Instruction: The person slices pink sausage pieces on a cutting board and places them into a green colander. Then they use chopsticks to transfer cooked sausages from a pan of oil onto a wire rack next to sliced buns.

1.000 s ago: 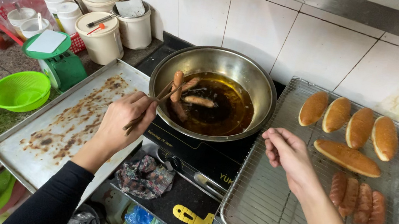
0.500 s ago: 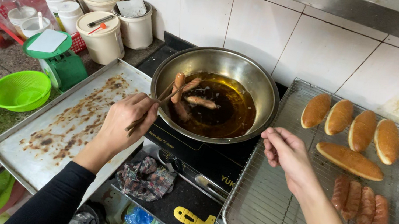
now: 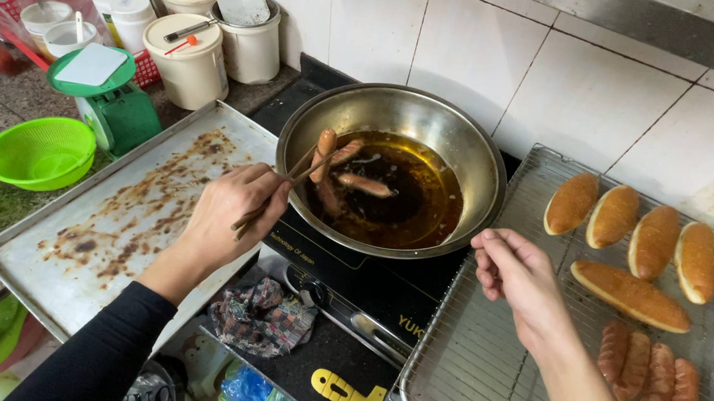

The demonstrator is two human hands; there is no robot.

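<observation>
Sausage (image 3: 325, 142) now lifted by chopsticks (image 3: 287, 180), left hand (image 3: 230, 212) raised.

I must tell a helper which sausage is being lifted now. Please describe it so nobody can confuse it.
Find the steel pan of dark oil on the black cooktop. At its left edge, wooden chopsticks in the left hand grip one sausage. Unlike the sausages lying in the oil, it stands raised above the surface.
</observation>
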